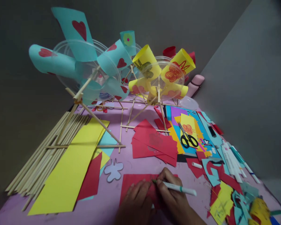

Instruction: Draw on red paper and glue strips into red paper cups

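My right hand [172, 195] grips a white marker pen [178, 187] with a green tip, its point resting on a red sheet of paper [133, 184] at the near edge of the pink table [121, 156]. My left hand [137, 201] lies on the same red sheet just left of the pen tip, fingers bent and pressing the paper down. A white butterfly-shaped cutout [113, 170] lies to the left of the sheet.
Two paper wheels stand at the back: a blue one with red hearts [84, 62] and a yellow one [160, 75], on stick frames. Wooden sticks [44, 159], a yellow strip [72, 165], red sheets [154, 142], black scissors [187, 137], markers [231, 159] and paper scraps [227, 193] surround them.
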A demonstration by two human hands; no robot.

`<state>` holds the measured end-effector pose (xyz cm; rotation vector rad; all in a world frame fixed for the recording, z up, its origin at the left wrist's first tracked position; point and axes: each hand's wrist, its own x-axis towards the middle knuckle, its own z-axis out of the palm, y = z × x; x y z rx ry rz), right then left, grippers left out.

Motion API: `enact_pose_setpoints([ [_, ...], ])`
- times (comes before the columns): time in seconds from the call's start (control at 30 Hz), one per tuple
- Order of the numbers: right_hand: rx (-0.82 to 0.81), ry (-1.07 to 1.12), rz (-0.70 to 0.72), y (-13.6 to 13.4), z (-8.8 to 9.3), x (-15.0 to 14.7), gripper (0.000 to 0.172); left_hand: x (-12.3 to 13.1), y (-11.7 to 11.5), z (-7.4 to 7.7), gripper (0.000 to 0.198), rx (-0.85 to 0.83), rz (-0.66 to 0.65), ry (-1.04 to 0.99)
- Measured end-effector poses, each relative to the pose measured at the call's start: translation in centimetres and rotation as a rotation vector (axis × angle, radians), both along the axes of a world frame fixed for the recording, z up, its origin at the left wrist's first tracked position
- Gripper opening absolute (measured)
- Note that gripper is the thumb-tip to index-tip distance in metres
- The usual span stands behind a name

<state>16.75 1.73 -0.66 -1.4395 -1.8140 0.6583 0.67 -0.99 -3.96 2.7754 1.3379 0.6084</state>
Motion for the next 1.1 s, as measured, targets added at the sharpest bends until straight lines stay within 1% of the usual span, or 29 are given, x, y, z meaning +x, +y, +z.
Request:
enact_pose_setpoints([
  [0.07,-0.014,0.013,0.0,-0.01,-0.1,0.05,0.02,-0.01,0.04,-0.01,0.024,-0.013,0.022,-0.001],
  [0.27,-0.022,0.033,-0.001,-0.12,-0.43,0.45,0.019,-0.13,0.17,0.15,0.023,0.031,-0.051,-0.016],
  [0.37,-0.016,0.019,0.006,0.01,-0.18,0.33,0.02,-0.01,-0.02,0.12,0.021,0.001,0.008,-0.038],
  [0.43,-0.015,0.013,0.007,0.12,0.06,0.14,0.021,0.03,-0.08,0.04,0.022,0.002,0.025,-0.037],
  [0.53,-0.026,0.012,-0.001,0.18,0.24,-0.02,0.021,-0.07,0.01,-0.02,0.024,0.042,-0.025,-0.023],
  [0.6,-0.027,0.011,-0.005,0.13,0.22,0.03,0.022,-0.11,0.05,-0.02,0.024,0.053,-0.037,-0.025],
  [0.77,-0.016,0.006,0.007,0.11,0.21,0.11,0.022,0.34,-0.45,-0.12,0.02,-0.022,0.059,-0.071],
  [0.83,-0.003,0.015,0.007,0.18,0.27,0.01,0.022,0.5,-0.63,-0.18,0.02,-0.035,0.079,-0.077],
  [0.93,0.008,0.018,-0.016,0.2,0.23,-0.09,0.022,0.42,-0.56,-0.16,0.022,-0.034,0.067,-0.062],
  [1.0,-0.012,0.015,-0.031,0.15,0.11,-0.05,0.021,0.25,-0.38,-0.11,0.022,-0.028,0.027,-0.043],
  [1.1,-0.058,0.031,-0.009,0.04,-0.03,0.06,0.02,0.15,-0.23,-0.07,0.023,-0.017,0.011,-0.01],
])
